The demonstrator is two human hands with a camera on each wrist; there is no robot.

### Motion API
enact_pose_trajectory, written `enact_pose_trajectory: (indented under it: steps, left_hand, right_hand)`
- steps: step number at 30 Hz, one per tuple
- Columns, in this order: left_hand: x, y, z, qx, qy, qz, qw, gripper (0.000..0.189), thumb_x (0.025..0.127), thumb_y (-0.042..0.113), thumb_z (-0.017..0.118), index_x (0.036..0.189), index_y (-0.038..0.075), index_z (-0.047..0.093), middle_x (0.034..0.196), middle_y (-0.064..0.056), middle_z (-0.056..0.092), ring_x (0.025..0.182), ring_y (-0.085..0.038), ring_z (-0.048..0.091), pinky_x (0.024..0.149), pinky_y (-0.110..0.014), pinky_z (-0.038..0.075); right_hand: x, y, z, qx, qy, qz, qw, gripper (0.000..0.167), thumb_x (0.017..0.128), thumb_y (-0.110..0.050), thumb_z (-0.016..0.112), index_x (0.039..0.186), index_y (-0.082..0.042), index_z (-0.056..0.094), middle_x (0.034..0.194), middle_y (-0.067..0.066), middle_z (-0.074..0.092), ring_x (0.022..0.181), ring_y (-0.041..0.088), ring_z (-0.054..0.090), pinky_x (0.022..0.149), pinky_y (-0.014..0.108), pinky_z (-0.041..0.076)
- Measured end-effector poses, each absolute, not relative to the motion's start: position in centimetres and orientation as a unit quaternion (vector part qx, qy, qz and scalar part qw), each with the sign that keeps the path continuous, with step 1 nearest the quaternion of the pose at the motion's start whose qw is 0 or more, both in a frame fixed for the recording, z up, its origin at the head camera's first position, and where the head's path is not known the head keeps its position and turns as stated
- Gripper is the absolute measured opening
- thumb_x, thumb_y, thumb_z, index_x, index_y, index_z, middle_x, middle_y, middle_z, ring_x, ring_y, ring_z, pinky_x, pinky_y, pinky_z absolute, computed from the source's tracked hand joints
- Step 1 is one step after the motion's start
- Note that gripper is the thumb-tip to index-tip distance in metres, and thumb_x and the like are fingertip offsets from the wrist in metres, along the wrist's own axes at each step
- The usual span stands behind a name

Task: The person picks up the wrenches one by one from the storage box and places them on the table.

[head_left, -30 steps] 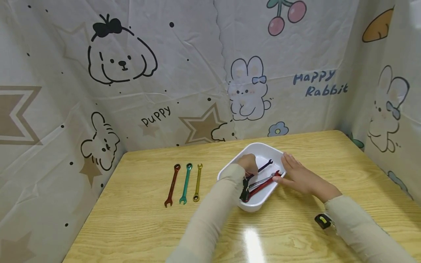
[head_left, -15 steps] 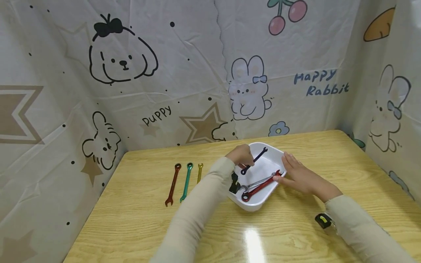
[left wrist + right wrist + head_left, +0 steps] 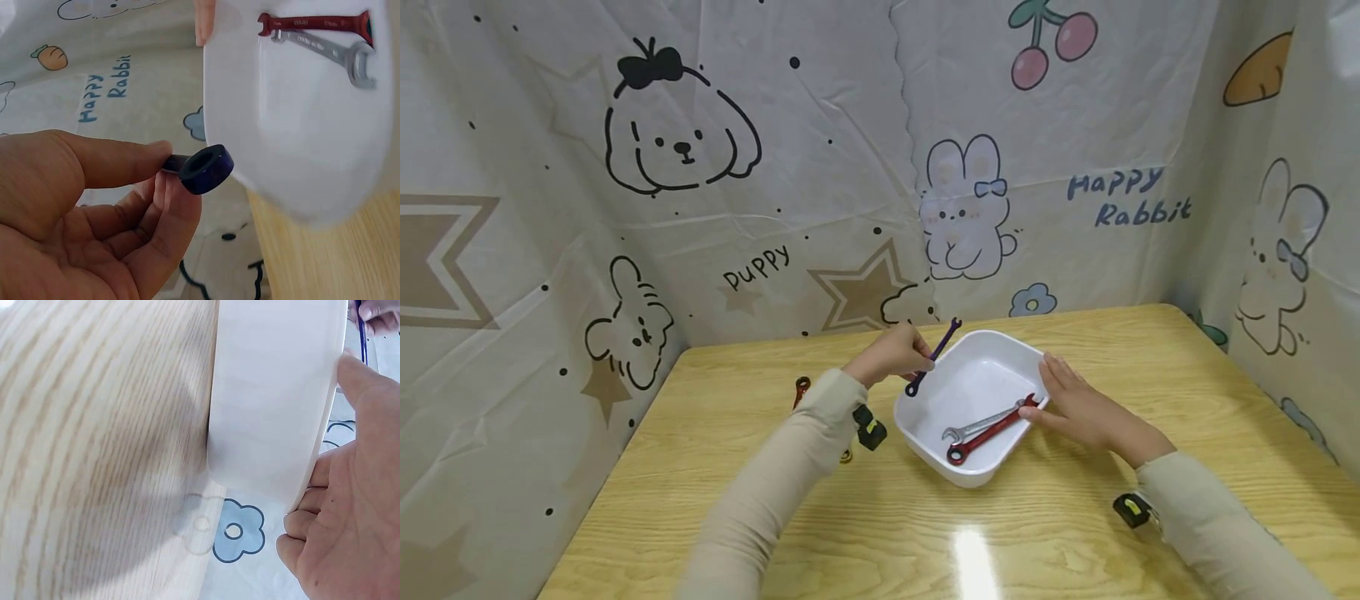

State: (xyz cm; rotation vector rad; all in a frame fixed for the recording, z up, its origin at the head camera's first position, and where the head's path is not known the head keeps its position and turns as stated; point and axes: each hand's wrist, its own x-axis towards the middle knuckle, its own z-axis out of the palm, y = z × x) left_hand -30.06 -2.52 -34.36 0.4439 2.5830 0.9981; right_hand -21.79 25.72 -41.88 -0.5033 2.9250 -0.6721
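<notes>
My left hand pinches a purple ratchet wrench between thumb and fingers, above the left rim of the white plastic bin. In the left wrist view the wrench's ring end points toward the camera. Inside the bin, a red wrench and a silver open-ended wrench lie side by side. With fingers extended, my right hand rests against the bin's right rim. Its thumb touches the edge near the red wrench in the head view.
Left of the bin, a dark red wrench and the end of a yellow wrench show past the left sleeve, which hides the rest. The wooden table meets a printed cloth behind. Small black cameras sit at both wrists.
My left hand has lifted the purple wrench out of the bin and moved left over the rim. Its sleeve now covers most of the wrenches on the table. The right hand stays at the rim.
</notes>
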Motion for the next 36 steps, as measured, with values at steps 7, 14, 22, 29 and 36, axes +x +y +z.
enact_pose_trajectory:
  steps: [7, 14, 22, 29, 36]
  left_hand:
    - [-29.2, -7.6, -34.1, 0.134, 0.913, 0.357, 0.146, 0.008, 0.088, 0.006, 0.067, 0.090, -0.002, 0.065, 0.087, -0.011, 0.063, 0.072, -0.019, 0.064, 0.071, -0.033, 0.058]
    - [-28.7, -13.1, -35.0, 0.089, 0.920, 0.361, 0.127, 0.012, 0.089, 0.008, 0.066, 0.095, -0.002, 0.063, 0.087, -0.011, 0.061, 0.071, -0.018, 0.063, 0.067, -0.031, 0.057]
    - [-28.2, -18.3, -37.1, 0.037, 0.921, 0.363, 0.139, 0.009, 0.091, 0.004, 0.063, 0.091, -0.005, 0.060, 0.085, -0.011, 0.058, 0.072, -0.022, 0.062, 0.071, -0.038, 0.057]
    - [-27.9, -22.0, -39.1, -0.009, 0.916, 0.372, 0.151, 0.010, 0.090, 0.002, 0.063, 0.091, -0.007, 0.059, 0.088, -0.013, 0.058, 0.072, -0.020, 0.063, 0.072, -0.039, 0.058]
    - [-27.7, -24.2, -40.5, -0.036, 0.924, 0.351, 0.149, 0.010, 0.087, 0.002, 0.065, 0.085, -0.006, 0.059, 0.080, -0.011, 0.057, 0.064, -0.016, 0.058, 0.062, -0.032, 0.055]
  right_hand:
    - [-21.7, 25.7, -41.8, -0.165, 0.960, -0.218, 0.049, 0.096, 0.093, -0.057, 0.050, 0.147, 0.013, 0.011, 0.155, 0.030, -0.001, 0.142, 0.048, 0.003, 0.112, 0.062, 0.010]
    - [-21.8, 25.7, -41.9, -0.163, 0.962, -0.212, 0.052, 0.097, 0.093, -0.058, 0.049, 0.147, 0.012, 0.010, 0.156, 0.029, -0.001, 0.142, 0.047, 0.002, 0.112, 0.061, 0.010]
    - [-21.8, 25.8, -41.7, -0.154, 0.964, -0.212, 0.055, 0.098, 0.092, -0.060, 0.049, 0.148, 0.011, 0.009, 0.156, 0.029, -0.001, 0.142, 0.048, 0.003, 0.111, 0.063, 0.011]
    - [-21.8, 25.7, -41.8, -0.155, 0.963, -0.215, 0.055, 0.098, 0.092, -0.060, 0.049, 0.148, 0.011, 0.010, 0.156, 0.030, -0.001, 0.142, 0.048, 0.003, 0.111, 0.063, 0.011]
    - [-21.8, 25.7, -41.9, -0.153, 0.964, -0.211, 0.055, 0.098, 0.092, -0.060, 0.049, 0.148, 0.011, 0.010, 0.156, 0.030, 0.001, 0.142, 0.048, 0.003, 0.111, 0.062, 0.011]
